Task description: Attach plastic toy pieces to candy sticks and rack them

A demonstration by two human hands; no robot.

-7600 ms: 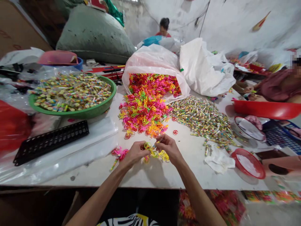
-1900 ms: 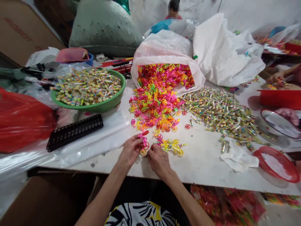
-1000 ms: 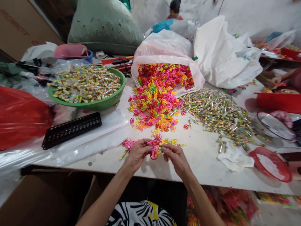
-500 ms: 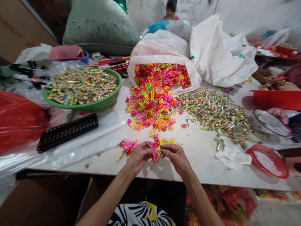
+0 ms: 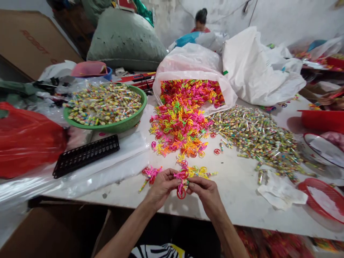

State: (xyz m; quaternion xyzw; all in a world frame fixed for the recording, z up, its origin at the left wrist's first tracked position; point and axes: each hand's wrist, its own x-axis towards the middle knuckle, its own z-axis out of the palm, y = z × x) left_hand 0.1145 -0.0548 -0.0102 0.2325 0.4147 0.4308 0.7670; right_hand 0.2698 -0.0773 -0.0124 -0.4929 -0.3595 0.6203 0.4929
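Observation:
My left hand (image 5: 163,187) and my right hand (image 5: 204,190) meet over the near edge of the white table (image 5: 231,190). Both pinch a small bunch of pink and red plastic rings (image 5: 181,181) between fingertips, with one red ring hanging below. Just beyond my fingers lie a small pink cluster (image 5: 150,173) and a yellow cluster (image 5: 200,171). Farther out, a big heap of neon plastic rings (image 5: 180,125) spills from a white bag (image 5: 193,68).
Wrapped candy sticks (image 5: 255,132) are heaped to the right. A green basin (image 5: 107,127) of candy, a black tray (image 5: 86,154) and a red bag (image 5: 24,139) are at left. Red baskets (image 5: 319,200) sit at right. Another person (image 5: 200,21) sits at the back.
My hands stay together on the pink and red ring bunch, working it slightly lower; a red ring now dangles beneath. The view has shifted a little to the left and down.

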